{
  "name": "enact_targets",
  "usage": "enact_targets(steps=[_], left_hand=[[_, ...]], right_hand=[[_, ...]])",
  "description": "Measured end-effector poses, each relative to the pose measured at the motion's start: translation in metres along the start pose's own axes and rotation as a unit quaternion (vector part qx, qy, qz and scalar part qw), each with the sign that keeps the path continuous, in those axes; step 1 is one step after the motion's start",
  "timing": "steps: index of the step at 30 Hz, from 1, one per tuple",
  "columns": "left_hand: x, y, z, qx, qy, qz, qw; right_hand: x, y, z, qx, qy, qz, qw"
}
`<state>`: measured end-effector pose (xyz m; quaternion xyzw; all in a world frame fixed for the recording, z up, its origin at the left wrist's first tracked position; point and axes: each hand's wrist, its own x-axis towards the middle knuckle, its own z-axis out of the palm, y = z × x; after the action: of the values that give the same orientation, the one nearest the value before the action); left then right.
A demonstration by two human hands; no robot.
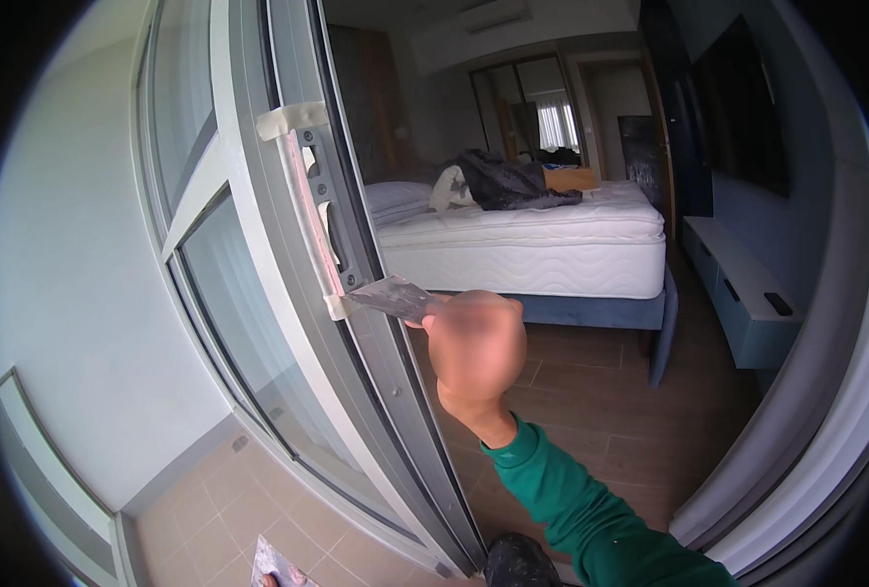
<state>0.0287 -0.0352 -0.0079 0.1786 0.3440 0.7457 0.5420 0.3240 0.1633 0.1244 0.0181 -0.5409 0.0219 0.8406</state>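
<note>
My right hand (476, 344), in a green sleeve, is closed around a putty knife (392, 296). Its flat, smeared blade reaches the edge of the grey sliding door frame (381, 357), at the lower end of a lock plate (322, 210). Along that plate's left side runs a strip of pink filler (309, 210), bordered by cream masking tape (293, 119) above and beside it. At the bottom edge, a fingertip of my left hand (270, 580) shows against a second flat blade (276, 563) with pinkish smears. The rest of that hand is out of view.
Behind the door stands a bed with a white mattress (523, 254) and dark clothing (518, 181). A low cabinet (748, 293) and grey curtain (797, 421) are at the right. A glass panel (249, 284) and tiled floor (209, 519) lie left. My dark shoe (518, 563) is below.
</note>
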Motion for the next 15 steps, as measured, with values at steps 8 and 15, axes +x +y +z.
enact_targets(steps=[8,15], left_hand=[[0.000,-0.001,-0.007,-0.010,-0.014,0.000,1.000],[0.004,-0.010,0.014,-0.059,-0.029,0.014,0.998]], right_hand=[[0.000,-0.005,-0.011,0.006,0.023,0.014,1.000],[-0.075,-0.089,-0.004,0.079,0.076,0.187,0.976]])
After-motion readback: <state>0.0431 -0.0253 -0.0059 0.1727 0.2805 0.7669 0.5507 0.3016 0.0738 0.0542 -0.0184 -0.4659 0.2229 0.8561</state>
